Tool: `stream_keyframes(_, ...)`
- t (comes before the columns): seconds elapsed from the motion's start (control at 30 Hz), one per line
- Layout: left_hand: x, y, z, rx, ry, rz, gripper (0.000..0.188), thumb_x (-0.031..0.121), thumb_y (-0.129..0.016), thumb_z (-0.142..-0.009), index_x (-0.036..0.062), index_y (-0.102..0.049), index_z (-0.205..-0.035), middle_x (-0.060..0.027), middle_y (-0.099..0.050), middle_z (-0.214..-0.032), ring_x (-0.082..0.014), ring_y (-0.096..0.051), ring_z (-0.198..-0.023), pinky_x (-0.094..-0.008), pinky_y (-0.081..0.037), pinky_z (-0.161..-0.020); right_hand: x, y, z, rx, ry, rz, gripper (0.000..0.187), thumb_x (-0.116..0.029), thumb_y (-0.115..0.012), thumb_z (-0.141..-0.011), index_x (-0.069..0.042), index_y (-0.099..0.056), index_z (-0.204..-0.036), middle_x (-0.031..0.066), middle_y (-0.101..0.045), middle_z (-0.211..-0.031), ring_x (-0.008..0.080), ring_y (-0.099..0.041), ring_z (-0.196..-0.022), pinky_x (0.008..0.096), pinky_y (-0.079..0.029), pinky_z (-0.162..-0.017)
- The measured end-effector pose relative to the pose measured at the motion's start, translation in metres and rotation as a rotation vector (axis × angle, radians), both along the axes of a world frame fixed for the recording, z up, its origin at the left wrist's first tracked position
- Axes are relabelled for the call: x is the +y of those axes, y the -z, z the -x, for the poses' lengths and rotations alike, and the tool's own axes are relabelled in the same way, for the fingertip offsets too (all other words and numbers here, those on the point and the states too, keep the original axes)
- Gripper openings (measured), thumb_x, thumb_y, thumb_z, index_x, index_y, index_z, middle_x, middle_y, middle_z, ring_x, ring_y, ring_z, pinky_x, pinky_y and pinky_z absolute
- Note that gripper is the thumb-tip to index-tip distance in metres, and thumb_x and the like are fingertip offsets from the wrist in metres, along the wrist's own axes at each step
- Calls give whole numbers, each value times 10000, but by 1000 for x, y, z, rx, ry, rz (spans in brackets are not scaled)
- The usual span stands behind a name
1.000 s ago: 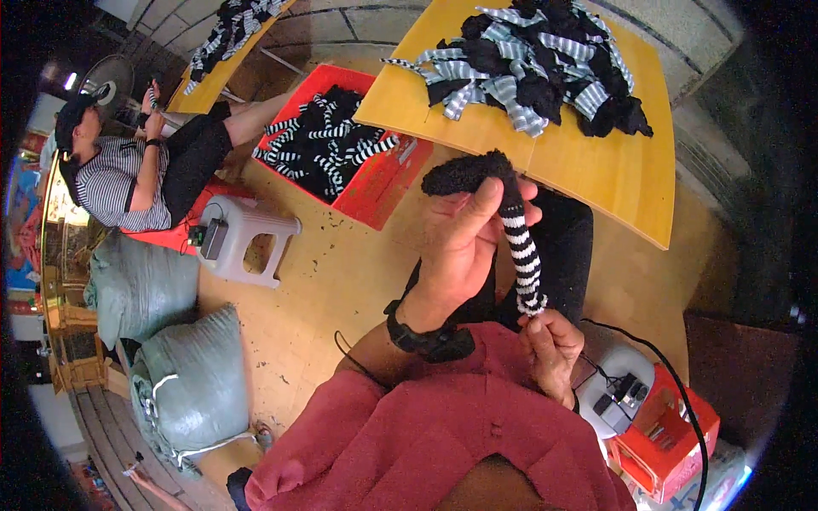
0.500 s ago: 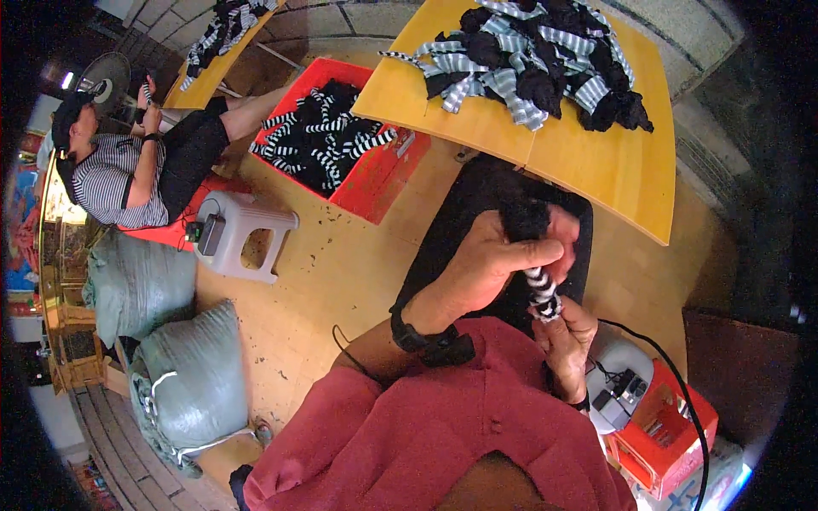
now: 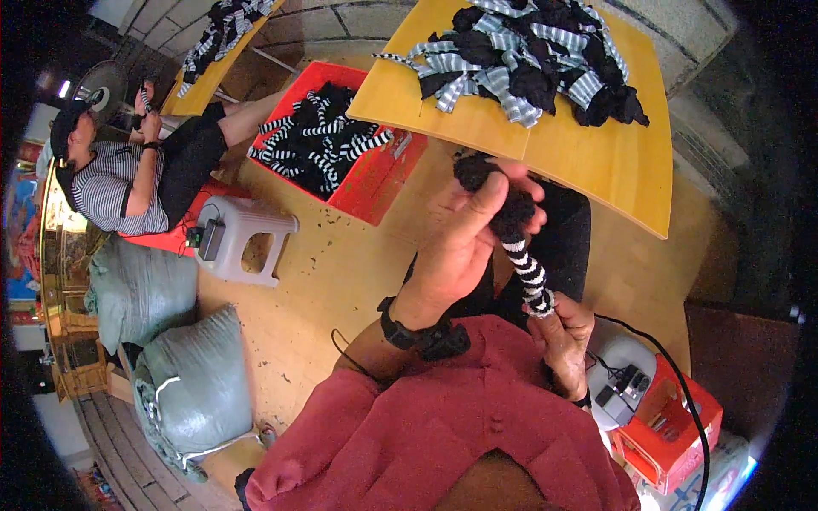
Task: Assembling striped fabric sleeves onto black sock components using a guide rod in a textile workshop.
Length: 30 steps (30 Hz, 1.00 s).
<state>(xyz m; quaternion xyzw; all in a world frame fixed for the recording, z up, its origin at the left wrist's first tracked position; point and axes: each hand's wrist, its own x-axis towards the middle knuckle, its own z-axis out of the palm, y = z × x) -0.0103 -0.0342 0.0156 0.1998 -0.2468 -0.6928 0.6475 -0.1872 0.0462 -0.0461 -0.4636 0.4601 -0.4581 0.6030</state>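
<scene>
Holding the black-and-white striped knitted sock (image 3: 521,247) stretched above the lap, the left hand (image 3: 464,243) clenches its black toe end. The right hand (image 3: 562,332) pinches the cuff below. I think an even, straight pull suits best.

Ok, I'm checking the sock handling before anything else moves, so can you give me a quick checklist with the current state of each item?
1. Left hand grips the dark end of the striped sock: ok.
2. Right hand pinches the sock's lower striped end: ok.
3. Sock stretched straight between both hands, no slack: ok.
4. Yellow table has bare board near its front edge for putting the sock down: ok.
5. Red crate of striped socks within reach: cannot tell.
6. Black cable free of the right hand: cannot tell.
</scene>
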Motion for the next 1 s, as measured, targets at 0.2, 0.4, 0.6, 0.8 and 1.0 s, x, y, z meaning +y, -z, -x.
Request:
stream_keyframes(0.2,-1,13,-9,38,-233,-96,149,104,-613,-830,55,-574,-966,-32,-614,-894,-114,-587,-766,-245,-475,-701,5,3,2,-46,15,1,150,-115,-544,-866,23,-597,-836,-16,-488,-565,28,-339,-432,182,-235,-395)
stream_keyframes(0.4,1,9,-4,-67,-281,-79,89,101,-611,-831,85,-572,-909,-5,-608,-843,-98,-580,-756,-235,-472,-688,7,5,1,-226,60,-23,182,-145,-548,-860,29,-584,-822,-12,-470,-537,36,-335,-408,188,-233,-374)
stream_keyframes(0.6,7,9,7,-167,-311,20,179,63,-647,-801,-1,-564,-947,-46,-613,-894,-117,-584,-791,-224,-466,-740,10,4,1,-482,59,-100,207,-150,-563,-856,46,-574,-790,19,-514,-574,47,-356,-405,197,-257,-370)
stream_keyframes(0.8,22,8,29,-299,-410,130,127,47,-651,-795,-11,-606,-899,-16,-588,-831,-55,-499,-708,-184,-394,-657,11,-2,-5,-815,-55,-289,240,-197,-578,-848,35,-571,-789,11,-497,-568,48,-362,-415,191,-271,-378)
stream_keyframes(1.0,10,8,20,-50,-203,43,234,23,-620,-800,-7,-557,-1024,-70,-599,-945,-135,-586,-795,-259,-464,-748,13,3,-9,-261,115,-30,173,-142,-564,-862,22,-595,-816,2,-510,-567,43,-370,-436,197,-272,-395)
